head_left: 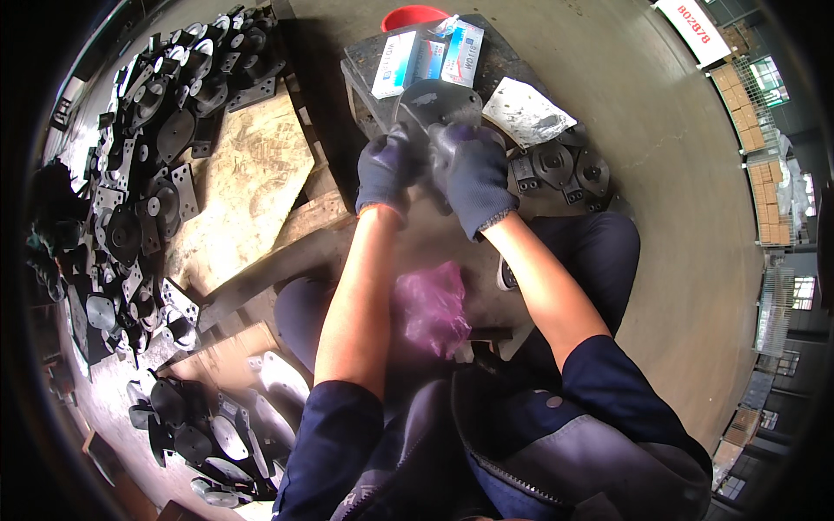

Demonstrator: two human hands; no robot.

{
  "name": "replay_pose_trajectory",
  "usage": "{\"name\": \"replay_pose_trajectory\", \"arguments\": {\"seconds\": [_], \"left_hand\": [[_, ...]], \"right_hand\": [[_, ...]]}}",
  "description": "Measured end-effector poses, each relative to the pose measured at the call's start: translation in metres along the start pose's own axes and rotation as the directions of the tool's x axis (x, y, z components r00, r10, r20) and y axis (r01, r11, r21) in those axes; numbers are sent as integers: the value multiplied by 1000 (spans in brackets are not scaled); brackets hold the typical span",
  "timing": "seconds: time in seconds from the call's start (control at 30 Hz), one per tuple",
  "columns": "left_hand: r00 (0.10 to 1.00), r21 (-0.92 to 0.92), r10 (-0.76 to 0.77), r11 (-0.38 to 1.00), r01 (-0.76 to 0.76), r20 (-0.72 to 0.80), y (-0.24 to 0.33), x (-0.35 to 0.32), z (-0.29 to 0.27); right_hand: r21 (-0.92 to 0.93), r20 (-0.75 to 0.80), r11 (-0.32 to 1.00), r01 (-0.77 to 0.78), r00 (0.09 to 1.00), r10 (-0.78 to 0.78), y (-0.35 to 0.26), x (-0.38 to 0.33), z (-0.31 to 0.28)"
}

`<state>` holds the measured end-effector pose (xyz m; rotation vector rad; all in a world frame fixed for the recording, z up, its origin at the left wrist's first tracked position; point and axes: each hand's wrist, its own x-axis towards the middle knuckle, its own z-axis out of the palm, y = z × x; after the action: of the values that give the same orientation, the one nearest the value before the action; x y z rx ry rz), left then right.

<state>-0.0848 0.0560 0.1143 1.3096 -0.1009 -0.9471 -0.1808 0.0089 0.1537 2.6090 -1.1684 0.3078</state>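
A dark metal plate with small holes is held up at the near end of a low counter. The left hand and right hand, in dark knit gloves, are curled around its near side; their exact finger placement is blurred. Beyond sit blue-and-white boxes. To the right are a smudged white sheet and dark metal brackets. Many more metal parts crowd the left.

Head cam, L of 2 | wide fisheye | faces dn/fwd | gloved fingers upper ctr, fairly nr
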Motion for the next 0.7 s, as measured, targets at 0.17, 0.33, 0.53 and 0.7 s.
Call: {"name": "replay_pose_trajectory", "arguments": {"seconds": [0.17, 0.33, 0.53, 0.7], "left_hand": [[999, 51, 31, 998, -32, 17, -7, 2, -6], [995, 48, 51, 997, -55, 86, -18, 7, -17], [989, -24, 111, 994, -110, 102, -14, 3, -8], [631, 492, 663, 424, -760, 402, -21, 28, -25]], "right_hand": [[853, -227, 510, 110, 959, 172, 46, -9, 18], [823, 568, -165, -544, 792, 222, 97, -33, 10], [805, 538, -336, -489, 840, 67, 109, -66, 21], [829, 525, -263, -494, 850, 55, 104, -65, 25]]}}
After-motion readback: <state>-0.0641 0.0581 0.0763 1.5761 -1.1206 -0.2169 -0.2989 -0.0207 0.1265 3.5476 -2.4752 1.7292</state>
